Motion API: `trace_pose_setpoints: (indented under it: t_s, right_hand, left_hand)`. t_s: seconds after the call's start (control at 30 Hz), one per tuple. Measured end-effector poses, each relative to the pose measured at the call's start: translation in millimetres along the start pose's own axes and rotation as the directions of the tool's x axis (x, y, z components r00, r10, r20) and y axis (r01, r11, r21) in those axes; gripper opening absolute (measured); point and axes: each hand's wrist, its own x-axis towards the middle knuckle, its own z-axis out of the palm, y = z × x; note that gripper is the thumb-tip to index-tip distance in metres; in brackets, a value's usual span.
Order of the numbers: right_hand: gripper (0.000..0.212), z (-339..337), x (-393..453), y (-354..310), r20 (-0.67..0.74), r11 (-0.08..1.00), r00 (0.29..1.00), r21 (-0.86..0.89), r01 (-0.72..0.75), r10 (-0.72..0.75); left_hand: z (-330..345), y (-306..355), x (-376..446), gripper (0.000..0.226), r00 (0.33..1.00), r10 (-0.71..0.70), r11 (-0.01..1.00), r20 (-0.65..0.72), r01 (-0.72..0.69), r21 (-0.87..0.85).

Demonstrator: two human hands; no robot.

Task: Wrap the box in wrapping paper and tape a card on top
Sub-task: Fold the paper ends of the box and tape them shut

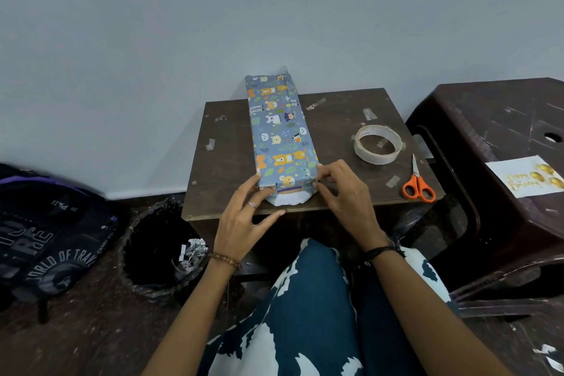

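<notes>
the long box wrapped in blue animal-print paper lies along the middle of the dark wooden tabletop, its near end at the front edge. the left hand rests open on the left corner; the right hand pinches the right corner fold. the paper looks thin and tearable, best held at its creases. a grey wall stands behind.

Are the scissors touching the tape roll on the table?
Apart. The head view shows bare tabletop between the orange-handled scissors and the tape roll, which lies farther back on the table.
</notes>
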Motion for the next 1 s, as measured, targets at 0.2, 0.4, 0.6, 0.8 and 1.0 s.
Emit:
trace_pose_setpoints:
  t_s: [0.2, 0.4, 0.6, 0.8, 1.0]
  right_hand:
    - [0.009, 0, -2, 4, 0.037, 1.0, 0.999, 0.023, -0.007, 0.006]
    - [0.01, -4, -3, 3, 0.067, 1.0, 0.998, 0.005, 0.012, -0.012]
    - [0.026, -13, -5, 3, 0.2, 1.0, 0.98, -0.016, -0.004, 0.007]
    - [0.01, 3, -3, 1, 0.019, 0.97, 0.994, -0.219, 0.108, -0.107]
    - [0.024, 5, -5, 0, -0.06, 0.96, 0.984, -0.235, 0.15, -0.168]
  left_hand:
    - [6, 2, -2, 0.029, 0.998, -0.064, 0.998, -0.023, 0.064, -0.005]
    - [4, 14, 6, 0.025, 0.988, -0.137, 0.991, -0.063, 0.137, -0.008]
    - [8, 24, 8, 0.028, 0.954, -0.284, 0.958, -0.093, 0.286, 0.008]
    - [13, 25, 10, 0.029, 0.937, -0.328, 0.944, -0.117, 0.329, -0.011]
    - [8, 24, 10, 0.024, 0.945, -0.312, 0.95, -0.099, 0.307, -0.065]
